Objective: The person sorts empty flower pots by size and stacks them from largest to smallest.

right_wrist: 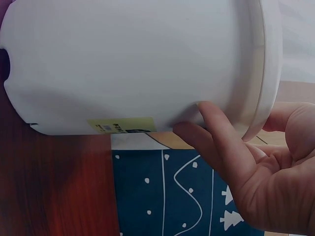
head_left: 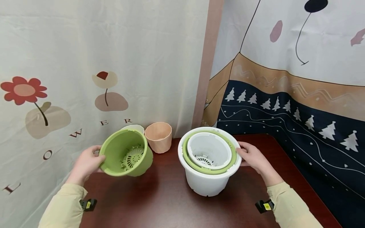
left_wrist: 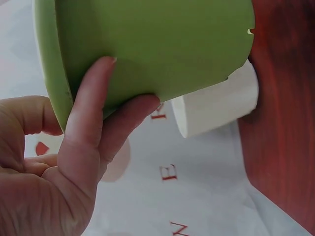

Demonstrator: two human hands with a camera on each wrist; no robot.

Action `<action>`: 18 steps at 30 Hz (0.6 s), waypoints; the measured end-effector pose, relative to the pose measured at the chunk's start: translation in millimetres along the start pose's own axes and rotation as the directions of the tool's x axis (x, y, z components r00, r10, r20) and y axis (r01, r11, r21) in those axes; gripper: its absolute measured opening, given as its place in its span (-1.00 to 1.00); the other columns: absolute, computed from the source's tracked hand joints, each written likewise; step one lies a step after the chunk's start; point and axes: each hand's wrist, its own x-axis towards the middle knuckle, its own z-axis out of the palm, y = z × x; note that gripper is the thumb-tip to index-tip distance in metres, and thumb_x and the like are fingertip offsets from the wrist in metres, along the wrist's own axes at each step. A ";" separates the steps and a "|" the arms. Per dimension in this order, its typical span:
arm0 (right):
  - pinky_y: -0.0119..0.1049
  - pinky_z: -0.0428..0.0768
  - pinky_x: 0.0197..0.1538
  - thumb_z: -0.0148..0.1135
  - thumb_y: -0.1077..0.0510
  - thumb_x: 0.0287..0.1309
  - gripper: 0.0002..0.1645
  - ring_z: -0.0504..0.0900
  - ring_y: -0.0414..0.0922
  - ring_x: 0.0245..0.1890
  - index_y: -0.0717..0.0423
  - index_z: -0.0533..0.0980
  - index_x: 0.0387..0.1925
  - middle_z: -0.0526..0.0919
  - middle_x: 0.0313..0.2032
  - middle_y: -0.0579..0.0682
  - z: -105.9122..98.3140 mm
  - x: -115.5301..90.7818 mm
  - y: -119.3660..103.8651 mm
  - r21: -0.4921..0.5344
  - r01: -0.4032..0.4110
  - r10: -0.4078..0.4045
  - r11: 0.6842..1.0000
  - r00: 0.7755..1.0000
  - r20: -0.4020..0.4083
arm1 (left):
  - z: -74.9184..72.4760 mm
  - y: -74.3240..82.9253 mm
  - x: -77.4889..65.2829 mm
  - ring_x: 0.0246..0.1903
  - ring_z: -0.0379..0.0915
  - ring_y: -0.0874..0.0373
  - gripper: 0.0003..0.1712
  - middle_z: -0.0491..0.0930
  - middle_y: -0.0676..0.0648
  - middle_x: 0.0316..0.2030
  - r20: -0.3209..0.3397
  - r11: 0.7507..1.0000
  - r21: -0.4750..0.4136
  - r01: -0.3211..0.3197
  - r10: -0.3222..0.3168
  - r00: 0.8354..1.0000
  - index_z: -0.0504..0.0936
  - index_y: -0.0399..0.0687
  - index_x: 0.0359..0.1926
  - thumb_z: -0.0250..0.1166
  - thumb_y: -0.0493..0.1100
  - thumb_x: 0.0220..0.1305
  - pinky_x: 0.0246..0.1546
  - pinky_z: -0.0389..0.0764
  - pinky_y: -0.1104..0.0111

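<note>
Two hands, head view: left hand (head_left: 86, 162) and right hand (head_left: 253, 156), each at a pot rim, well apart.
Left grip: pinching the left rim of the green pot (head_left: 129, 153).
Green pot: tilted, opening toward the camera, slotted base visible inside; left of centre, over the table (head_left: 176, 210). Cannot tell whether its base touches.
Right grip: pinching the right rim of the big white pot (head_left: 206, 183).
Nest: inner green pot (head_left: 209, 172) within the big white pot; small white pot (head_left: 209, 147) within that.
Back row: peach pot (head_left: 159, 137) upright on the table, just beside the pale pot (head_left: 136, 128), which the green pot partly hides.
Backdrop: pale curtain (head_left: 159, 63) left, dark cloth (head_left: 285, 126) right.
Left wrist view: two fingers lie against the green pot's outer wall, thumb across the rim; pale pot beyond, red letters (left_wrist: 168, 173) on the curtain.
Right wrist view: two fingers against the big white pot's outer wall, thumb across the rim; yellow-green label (right_wrist: 106, 125) on the wall.
</note>
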 end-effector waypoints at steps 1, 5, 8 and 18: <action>-0.11 0.72 -0.18 0.00 0.16 0.48 -0.37 0.70 -0.01 -0.20 0.40 0.14 0.42 0.55 0.06 0.38 -0.1 0.0 0.2 -0.002 0.001 -0.001 1.000 1.000 0.000 | 0.6 2.5 0.0 -0.46 0.66 -0.05 -0.33 0.48 -0.65 -0.10 0.001 1.000 -0.002 -0.008 0.008 1.000 0.06 -0.69 0.33 0.01 -0.44 0.23 -0.45 0.73 0.18; -0.11 0.72 -0.17 0.01 0.15 0.48 -0.36 0.70 -0.01 -0.21 0.40 0.14 0.42 0.55 0.06 0.37 -0.3 -0.4 0.1 -0.004 0.004 -0.004 1.000 1.000 0.000 | 1.5 12.3 0.6 -0.45 0.67 -0.05 -0.35 0.48 -0.65 -0.07 0.000 0.999 -0.004 -0.041 0.041 0.999 0.10 -0.67 0.33 0.01 -0.44 0.25 -0.46 0.73 0.18; -0.11 0.72 -0.18 0.01 0.15 0.48 -0.36 0.70 -0.01 -0.21 0.40 0.14 0.42 0.55 0.05 0.37 -0.5 -0.4 -0.4 -0.003 0.005 -0.005 1.000 1.000 0.000 | 2.3 20.3 1.2 -0.43 0.67 -0.06 -0.35 0.46 -0.66 -0.04 0.001 0.998 -0.008 -0.064 0.064 0.998 0.11 -0.65 0.33 0.01 -0.43 0.26 -0.46 0.73 0.18; -0.09 0.72 -0.17 0.00 0.16 0.48 -0.36 0.70 -0.01 -0.21 0.42 0.13 0.42 0.56 0.03 0.36 -0.5 -0.1 -0.4 0.004 0.002 -0.002 1.000 1.000 0.002 | 5.4 48.2 1.2 -0.44 0.67 0.00 -0.36 0.48 -0.63 -0.01 0.006 0.990 -0.036 -0.139 0.139 0.990 0.16 -0.58 0.36 0.01 -0.45 0.25 -0.47 0.73 0.18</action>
